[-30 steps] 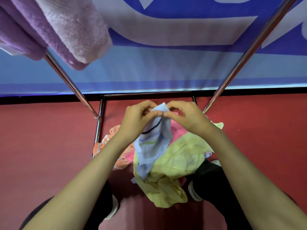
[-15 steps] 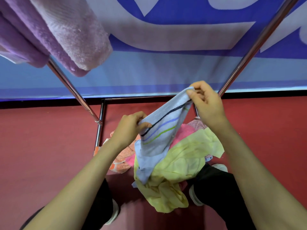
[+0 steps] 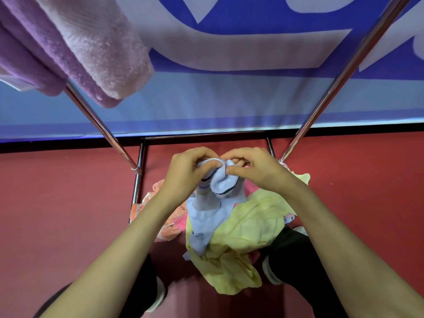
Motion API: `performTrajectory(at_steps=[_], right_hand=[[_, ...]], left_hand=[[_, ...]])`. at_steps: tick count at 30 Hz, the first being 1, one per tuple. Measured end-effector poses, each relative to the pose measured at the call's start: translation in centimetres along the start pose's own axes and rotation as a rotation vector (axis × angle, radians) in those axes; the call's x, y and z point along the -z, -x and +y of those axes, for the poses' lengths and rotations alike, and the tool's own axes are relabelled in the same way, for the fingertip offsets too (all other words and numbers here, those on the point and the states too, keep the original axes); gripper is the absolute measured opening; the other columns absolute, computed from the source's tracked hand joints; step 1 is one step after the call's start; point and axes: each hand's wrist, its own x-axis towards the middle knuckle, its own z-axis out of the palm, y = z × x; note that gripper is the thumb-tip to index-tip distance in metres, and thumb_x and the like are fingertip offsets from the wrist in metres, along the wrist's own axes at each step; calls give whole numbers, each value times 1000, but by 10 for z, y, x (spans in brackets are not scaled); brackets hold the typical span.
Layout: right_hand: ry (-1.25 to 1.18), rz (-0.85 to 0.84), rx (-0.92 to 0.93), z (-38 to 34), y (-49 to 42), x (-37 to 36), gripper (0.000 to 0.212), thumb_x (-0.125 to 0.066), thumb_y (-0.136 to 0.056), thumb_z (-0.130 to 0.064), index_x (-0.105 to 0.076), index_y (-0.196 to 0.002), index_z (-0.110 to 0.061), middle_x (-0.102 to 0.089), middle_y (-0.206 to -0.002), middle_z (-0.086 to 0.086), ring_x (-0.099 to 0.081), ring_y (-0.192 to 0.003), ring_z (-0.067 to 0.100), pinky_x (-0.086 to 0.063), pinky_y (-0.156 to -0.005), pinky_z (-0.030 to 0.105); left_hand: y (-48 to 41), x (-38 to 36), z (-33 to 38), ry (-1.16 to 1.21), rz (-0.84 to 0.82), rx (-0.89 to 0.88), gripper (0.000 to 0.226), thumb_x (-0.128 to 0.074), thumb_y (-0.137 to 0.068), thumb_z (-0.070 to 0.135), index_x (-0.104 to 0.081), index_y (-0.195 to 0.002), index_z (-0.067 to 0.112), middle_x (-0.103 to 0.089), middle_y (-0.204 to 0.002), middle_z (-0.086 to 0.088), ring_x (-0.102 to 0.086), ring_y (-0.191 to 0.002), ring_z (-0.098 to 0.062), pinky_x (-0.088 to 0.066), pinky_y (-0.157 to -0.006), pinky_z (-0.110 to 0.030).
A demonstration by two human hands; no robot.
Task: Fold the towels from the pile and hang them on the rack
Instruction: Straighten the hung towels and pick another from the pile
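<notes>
A light blue striped towel (image 3: 206, 216) hangs bunched from both my hands above the pile. My left hand (image 3: 185, 173) pinches its top edge, and my right hand (image 3: 250, 168) pinches the same edge right beside it, fingers nearly touching. Below lies the pile: a yellow towel (image 3: 243, 242) on top, an orange patterned one (image 3: 158, 212) at the left and a pink one (image 3: 183, 223) partly hidden. A folded purple towel (image 3: 75, 42) hangs on the rack's rail at the upper left. The rack's chrome poles (image 3: 103, 129) slant down to its base on both sides.
The rack's dark base frame (image 3: 206, 136) runs along the red floor (image 3: 57, 214) in front of a blue and white banner (image 3: 229, 88). My two shoes (image 3: 270, 271) stand either side of the pile. The right pole (image 3: 332, 88) carries nothing.
My right hand, which had stretched the blue towel's edge up to the right, has come back next to my left hand. The towel is gathered between them again.
</notes>
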Motion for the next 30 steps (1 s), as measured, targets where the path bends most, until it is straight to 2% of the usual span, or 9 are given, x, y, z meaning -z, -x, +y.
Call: performTrajectory(at_steps=[3, 6, 10, 14, 17, 23, 26, 28, 30], right_hand=[[-37, 15, 9, -1, 0, 0, 17, -71, -81, -13, -68, -82, -30, -61, -76, 20, -46, -66, 16, -40, -66, 30], [-13, 52, 4, -1, 0, 4, 25, -67, -84, -8, -64, -81, -32, -63, -82, 17, -48, -68, 21, -40, -68, 29], [-145, 128, -19, 4, 2, 24, 14, -65, -84, -14, -64, -83, -27, -53, -69, 5, -42, -64, 14, -37, -63, 27], [-213, 295, -146, 16, 1, 37, 23, -63, -89, -6, -63, -80, -26, -49, -57, -11, -41, -53, 4, -37, -53, 21], [-70, 329, -184, 23, -2, 34, 19, -64, -88, -9, -62, -78, -25, -48, -60, -8, -41, -57, 7, -37, -62, 25], [76, 397, -205, 27, -4, 32, 14, -60, -89, -8, -70, -98, -11, -50, -72, -17, -47, -62, 0, -35, -64, 11], [201, 328, -202, 24, -4, 31, 28, -57, -88, -2, -65, -115, -6, -58, -90, -3, -44, -68, 3, -34, -71, 12], [275, 260, -246, 23, -4, 31, 31, -56, -90, -3, -63, -120, -7, -59, -107, 8, -49, -84, 15, -30, -76, 16], [324, 205, -300, 25, -3, 30, 25, -54, -92, -6, -64, -115, -10, -56, -103, 8, -54, -97, 25, -30, -76, 21]], left_hand=[[1, -1, 4, 127, 45, 87, 10, -75, -81, 15, -65, -79, 14, -68, -71, 1, -56, -64, -5, -43, -62, -13], [-1, 0, 4, 110, -7, 108, 10, -75, -83, 19, -67, -78, 14, -67, -69, -1, -54, -63, -6, -44, -62, -18], [-3, 10, -11, -171, -197, 158, 20, -69, -87, 21, -61, -69, 16, -55, -52, 6, -43, -50, -5, -38, -55, -20], [-5, 17, -21, -322, -139, 225, 44, -65, -90, 22, -37, -56, 16, -32, -50, 0, -29, -55, -22, -25, -51, -28], [-7, 20, -30, -346, -79, 292, 34, -62, -91, 28, -50, -63, 12, -43, -55, -8, -41, -66, -39, -32, -58, -38], [-7, 19, -27, -97, -62, 312, 14, -61, -93, 26, -70, -83, 22, -61, -63, 6, -49, -64, -9, -41, -67, -27], [-9, 16, -29, -86, -50, 336, 16, -57, -95, 24, -67, -82, 20, -51, -58, 8, -44, -63, -15, -37, -62, -30], [-10, 16, -31, -83, -57, 354, 11, -57, -94, 21, -68, -91, 17, -59, -69, 5, -50, -69, -18, -40, -69, -32], [-10, 15, -31, -78, -37, 370, 7, -63, -90, 16, -66, -96, 16, -66, -82, 1, -56, -76, -18, -45, -74, -33]])
